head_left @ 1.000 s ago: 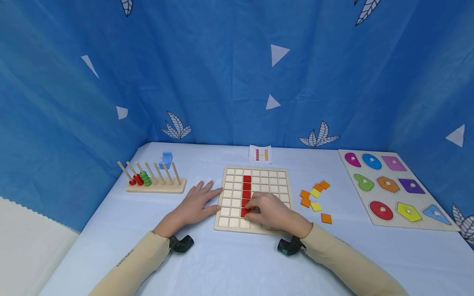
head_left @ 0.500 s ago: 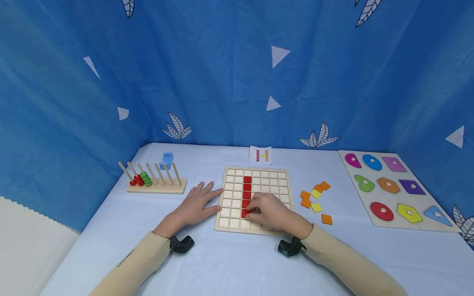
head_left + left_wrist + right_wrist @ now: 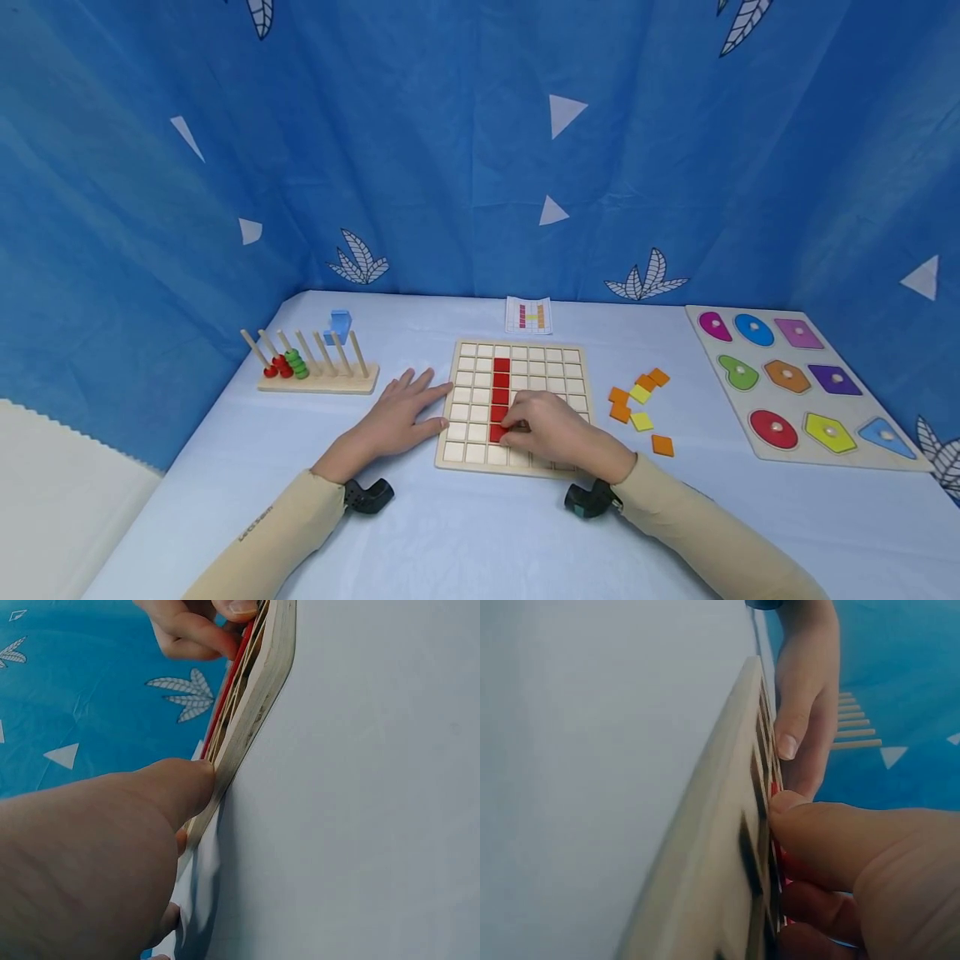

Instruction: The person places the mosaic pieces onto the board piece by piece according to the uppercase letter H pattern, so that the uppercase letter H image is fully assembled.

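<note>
Lowest red tile (image 3: 496,434) under right hand (image 3: 555,427) — left hand (image 3: 397,417) against board (image 3: 537,367)

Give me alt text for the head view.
The right hand, curled, touches the lowest tile in a red column of five on a wooden grid board; the left hand touches the board's left edge. Orange tiles and yellow tiles lie right of it.

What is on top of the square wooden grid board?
A column of five red square tiles sits on the board. The right hand grips the nearest one; the left hand touches the board's left edge. Cells beneath the right hand are covered; their contents cannot be seen.
</note>
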The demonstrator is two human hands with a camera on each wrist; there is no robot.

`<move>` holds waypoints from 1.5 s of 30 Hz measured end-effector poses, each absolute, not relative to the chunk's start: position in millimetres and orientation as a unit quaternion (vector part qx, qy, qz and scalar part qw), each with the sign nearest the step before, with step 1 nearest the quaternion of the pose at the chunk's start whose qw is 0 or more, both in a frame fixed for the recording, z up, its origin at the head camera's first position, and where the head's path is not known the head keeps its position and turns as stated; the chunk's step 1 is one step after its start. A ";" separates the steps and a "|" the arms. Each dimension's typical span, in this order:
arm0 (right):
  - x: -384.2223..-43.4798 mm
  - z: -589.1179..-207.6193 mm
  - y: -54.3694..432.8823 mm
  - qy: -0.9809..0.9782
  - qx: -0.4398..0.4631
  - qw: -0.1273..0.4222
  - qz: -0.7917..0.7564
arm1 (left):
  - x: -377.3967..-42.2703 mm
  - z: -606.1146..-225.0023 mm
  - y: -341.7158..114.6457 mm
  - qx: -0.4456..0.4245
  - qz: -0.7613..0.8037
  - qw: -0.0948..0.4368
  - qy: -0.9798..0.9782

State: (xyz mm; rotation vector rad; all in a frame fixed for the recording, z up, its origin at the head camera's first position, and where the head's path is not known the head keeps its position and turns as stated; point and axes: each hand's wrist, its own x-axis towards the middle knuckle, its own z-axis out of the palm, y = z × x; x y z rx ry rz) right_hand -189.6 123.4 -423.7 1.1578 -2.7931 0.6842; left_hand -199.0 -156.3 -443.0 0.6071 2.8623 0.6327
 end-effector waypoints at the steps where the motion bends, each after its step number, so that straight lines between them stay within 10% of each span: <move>1: -189.9 -423.4 123.8 -0.901 0.374 0.021 0.220 | -199.0 -442.9 -156.3 0.202 0.211 0.074 0.954; 45: -198.2 -404.4 250.8 -0.956 0.198 0.055 0.210 | -199.1 -446.5 -158.0 0.206 0.217 0.064 0.952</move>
